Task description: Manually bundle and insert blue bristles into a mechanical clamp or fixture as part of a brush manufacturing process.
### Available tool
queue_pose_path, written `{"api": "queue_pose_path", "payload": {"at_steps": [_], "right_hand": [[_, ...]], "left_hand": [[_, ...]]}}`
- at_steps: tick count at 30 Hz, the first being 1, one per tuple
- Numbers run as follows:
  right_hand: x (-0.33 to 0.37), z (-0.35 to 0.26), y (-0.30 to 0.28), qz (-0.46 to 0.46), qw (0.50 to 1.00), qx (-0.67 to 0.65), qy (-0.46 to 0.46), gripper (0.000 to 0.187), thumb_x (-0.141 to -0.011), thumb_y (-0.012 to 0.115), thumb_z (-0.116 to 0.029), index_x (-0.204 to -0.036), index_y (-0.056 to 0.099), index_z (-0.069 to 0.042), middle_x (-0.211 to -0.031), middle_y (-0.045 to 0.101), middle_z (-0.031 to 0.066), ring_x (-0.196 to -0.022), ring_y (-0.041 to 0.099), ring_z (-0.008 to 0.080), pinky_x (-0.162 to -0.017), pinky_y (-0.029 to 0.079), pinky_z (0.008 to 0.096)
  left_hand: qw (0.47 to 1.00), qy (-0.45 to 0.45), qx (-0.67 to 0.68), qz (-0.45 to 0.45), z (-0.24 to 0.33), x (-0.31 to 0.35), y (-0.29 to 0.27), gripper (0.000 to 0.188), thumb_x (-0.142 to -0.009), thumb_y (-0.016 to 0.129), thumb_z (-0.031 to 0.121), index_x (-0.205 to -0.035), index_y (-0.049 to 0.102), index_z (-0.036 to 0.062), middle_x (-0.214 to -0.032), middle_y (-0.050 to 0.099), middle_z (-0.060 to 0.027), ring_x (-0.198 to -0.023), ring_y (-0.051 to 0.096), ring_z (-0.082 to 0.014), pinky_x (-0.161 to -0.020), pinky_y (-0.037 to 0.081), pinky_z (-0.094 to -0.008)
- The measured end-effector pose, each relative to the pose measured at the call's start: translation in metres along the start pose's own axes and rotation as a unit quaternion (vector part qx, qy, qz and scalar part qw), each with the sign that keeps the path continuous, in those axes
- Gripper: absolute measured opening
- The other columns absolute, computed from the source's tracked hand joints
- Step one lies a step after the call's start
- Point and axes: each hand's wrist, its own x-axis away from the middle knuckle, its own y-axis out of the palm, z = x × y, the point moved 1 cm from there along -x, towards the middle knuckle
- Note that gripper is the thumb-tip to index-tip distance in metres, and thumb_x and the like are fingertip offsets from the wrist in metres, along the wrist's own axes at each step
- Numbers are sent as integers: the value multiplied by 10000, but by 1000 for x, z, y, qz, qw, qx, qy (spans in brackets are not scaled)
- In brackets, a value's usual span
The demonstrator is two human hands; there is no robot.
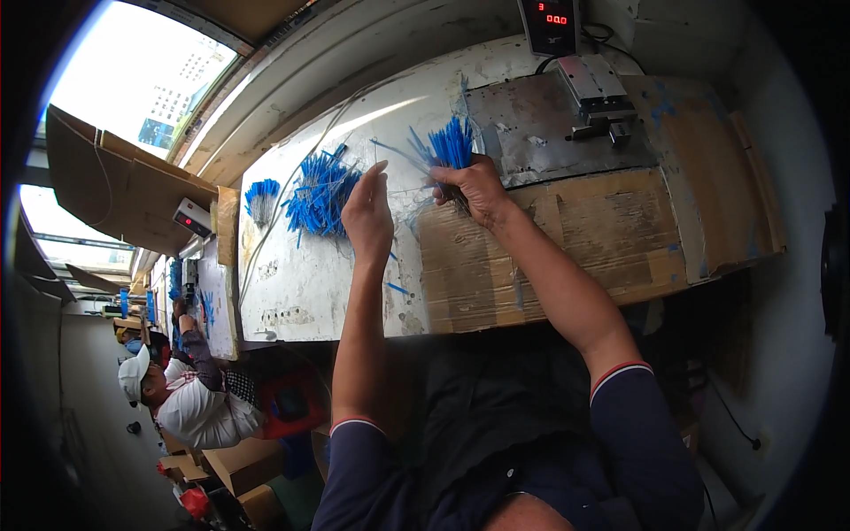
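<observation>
My right hand [478, 188] is wrapped round an upright bundle of thin blue-topped wires [452, 142]. Some strands lean out of it toward the left, smeared by motion. My left hand [368, 212] is raised beside a loose heap of the same blue wires [317, 195], its fingers drawn together and pointing away from me. Whether a wire sits between those fingertips is too small to make out. Farther left stands a smaller sheaf of blue-topped wires [262, 202]. A single blue piece [397, 288] lies on the white worktable [292, 288], nearer to me.
Brown cardboard [567, 239] covers the table's right part, below a metal plate [553, 133]. A small metal fixture [598, 93] and a red-digit display box [551, 26] stand at the back. At far left a person in a white cap [135, 376] sits working at another bench.
</observation>
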Motion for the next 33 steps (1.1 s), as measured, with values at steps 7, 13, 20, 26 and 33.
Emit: {"api": "queue_pose_path", "payload": {"at_steps": [7, 13, 20, 26, 33], "right_hand": [[-2, 4, -3, 4, 1000, 2, -8, 69, -904, 687, -13, -966, 668, 11, -810, 675, 114, -618, 639, 160, -514, 530, 279], [-6, 8, -6, 32, 999, 14, -11, 74, -910, 686, -39, -973, 678, 1, -825, 687, 112, -621, 642, 154, -530, 541, 280], [-4, 12, -1, -28, 994, 93, -41, 126, -919, 672, -67, -1008, 700, 18, -849, 696, 82, -678, 666, 155, -557, 554, 289], [-5, 6, -2, -54, 991, 115, -33, 94, -906, 686, -58, -975, 692, 6, -823, 687, 77, -646, 634, 129, -542, 523, 278], [-1, 2, 2, -93, 992, 86, -19, 97, -876, 708, 10, -962, 666, -1, -790, 665, 68, -588, 597, 119, -509, 479, 269]], "left_hand": [[971, 39, -232, 30, -18, -6, -47, 239, -1030, 585, 185, -1221, 716, 126, -1027, 744, -79, -940, 708, -210, -826, 531, -336], [903, 289, -314, -54, 7, -1, -45, 388, -818, 586, -36, -1156, 706, 112, -1131, 649, -68, -1129, 576, -299, -1004, 420, -426], [875, 314, -332, -160, 47, 1, -7, 368, -822, 600, 12, -1177, 676, 74, -1197, 631, -91, -1183, 556, -280, -1007, 431, -412], [881, 288, -326, -186, 49, -7, -2, 282, -820, 598, 3, -1083, 685, 56, -1176, 643, -98, -1139, 572, -287, -973, 453, -406], [913, 293, -279, -54, 33, -7, -11, 341, -889, 604, -2, -1222, 650, 48, -1254, 624, -153, -1205, 574, -345, -998, 473, -457]]}}
